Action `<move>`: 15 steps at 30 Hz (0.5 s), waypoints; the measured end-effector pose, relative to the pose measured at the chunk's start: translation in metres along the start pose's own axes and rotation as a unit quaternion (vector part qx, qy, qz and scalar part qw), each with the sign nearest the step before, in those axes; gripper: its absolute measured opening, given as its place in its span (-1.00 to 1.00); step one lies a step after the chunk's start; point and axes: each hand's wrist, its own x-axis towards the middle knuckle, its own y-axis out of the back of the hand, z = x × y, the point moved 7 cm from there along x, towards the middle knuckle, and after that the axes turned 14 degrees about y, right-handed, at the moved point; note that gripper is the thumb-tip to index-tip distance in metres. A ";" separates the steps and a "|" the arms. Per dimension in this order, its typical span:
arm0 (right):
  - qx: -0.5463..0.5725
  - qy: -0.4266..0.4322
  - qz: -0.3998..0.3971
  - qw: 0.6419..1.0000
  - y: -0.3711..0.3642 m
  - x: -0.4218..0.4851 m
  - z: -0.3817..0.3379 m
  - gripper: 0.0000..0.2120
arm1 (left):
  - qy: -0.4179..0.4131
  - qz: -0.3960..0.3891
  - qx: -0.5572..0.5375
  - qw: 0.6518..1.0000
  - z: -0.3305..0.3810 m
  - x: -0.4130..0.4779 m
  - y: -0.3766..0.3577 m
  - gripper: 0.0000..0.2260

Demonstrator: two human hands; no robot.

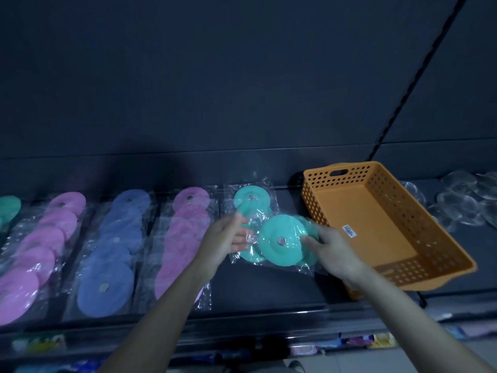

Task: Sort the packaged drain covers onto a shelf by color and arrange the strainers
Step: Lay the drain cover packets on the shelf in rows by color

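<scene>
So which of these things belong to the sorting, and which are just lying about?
Job: teal round bagged drain covers in left hand and right hand; pink bagged covers; blue bagged covers; clear strainers.
Lying about: empty orange perforated plastic basket; coloured packets below.

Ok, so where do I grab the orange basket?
Probably the near-end lip of the orange basket, from the front: it flares out like a handle and faces you. The slot handle is on the far wall, a longer reach.
</scene>
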 end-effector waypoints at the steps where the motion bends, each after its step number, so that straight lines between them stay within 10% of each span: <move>1: 0.013 -0.002 -0.005 1.000 -0.003 -0.001 0.002 -0.84 | -0.006 -0.002 0.056 0.998 -0.003 -0.001 0.000 -0.87; 15: -0.049 0.166 0.187 0.967 0.005 -0.011 -0.007 -0.75 | 0.003 0.143 0.262 0.954 -0.026 0.000 0.025 -0.75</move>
